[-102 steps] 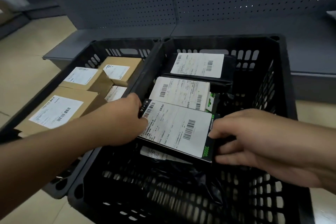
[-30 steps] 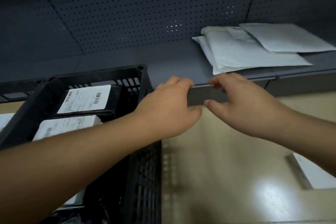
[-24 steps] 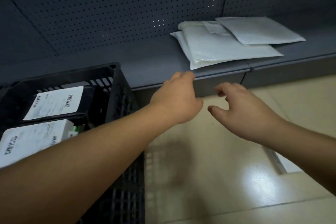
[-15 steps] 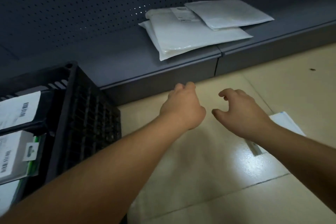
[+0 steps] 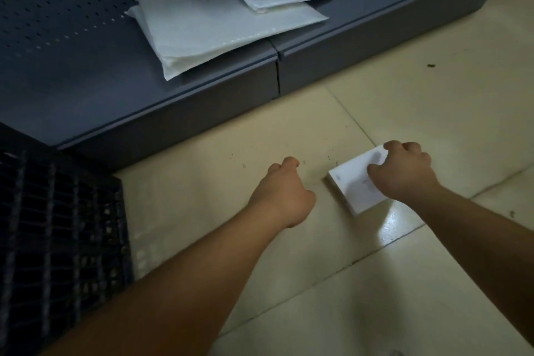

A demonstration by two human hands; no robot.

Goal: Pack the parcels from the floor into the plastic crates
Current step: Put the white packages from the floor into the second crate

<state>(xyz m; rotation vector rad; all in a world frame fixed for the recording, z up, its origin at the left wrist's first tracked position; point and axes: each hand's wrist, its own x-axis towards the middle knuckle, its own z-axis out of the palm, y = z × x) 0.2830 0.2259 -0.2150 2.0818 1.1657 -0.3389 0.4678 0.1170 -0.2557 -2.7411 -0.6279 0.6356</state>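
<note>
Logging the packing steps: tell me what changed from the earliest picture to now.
Both hands let go of the labelled parcel, left in the black crate, and swung right and down to the floor. The right hand now curls its fingers over a white box on the tiles; the left hand hovers beside it, holding nothing. The white mailers on the shelf lie unmoved.

A single head-worn view looks steeply down and forward from above the floor (image 5: 289, 130); it faces a low shelf (image 5: 115, 89) running across the top; a crate wall (image 5: 57, 225) fills the near left edge; both forearms reach in from below, close to the lens
</note>
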